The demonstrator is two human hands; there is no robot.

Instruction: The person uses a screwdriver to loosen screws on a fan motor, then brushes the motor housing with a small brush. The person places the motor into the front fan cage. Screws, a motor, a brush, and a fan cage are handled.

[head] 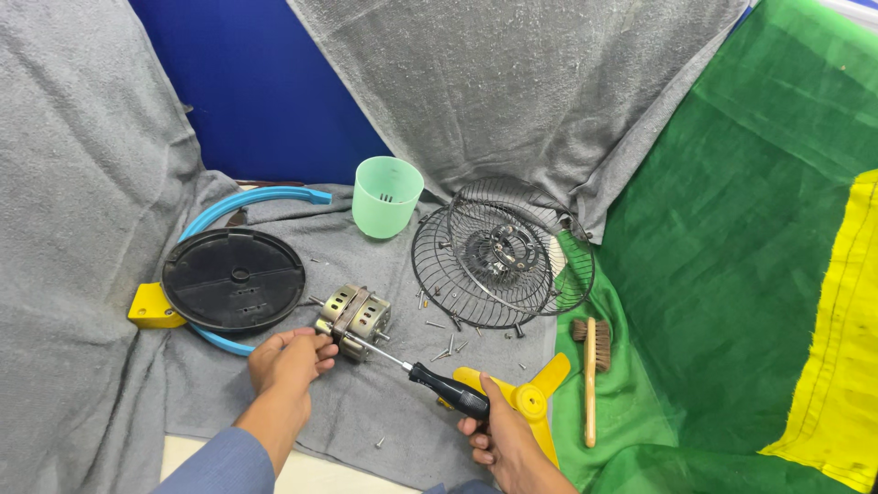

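Low in the centre of the frame, left hand [291, 359] clamped on the motor [355, 320] to steady it on the grey cloth [366, 412], right hand [501, 441] closed round the screwdriver [439, 384], tip set against the casing, loose screws [448, 343] scattered just beside.

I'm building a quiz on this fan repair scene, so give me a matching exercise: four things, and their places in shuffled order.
Things:
1. motor
2. screwdriver
3. brush
4. cup

Places:
A. lying on the green cloth
B. standing behind the wire grille, to its left
C. steadied by the left hand
D. held in the right hand

Pairs: 1-C, 2-D, 3-A, 4-B
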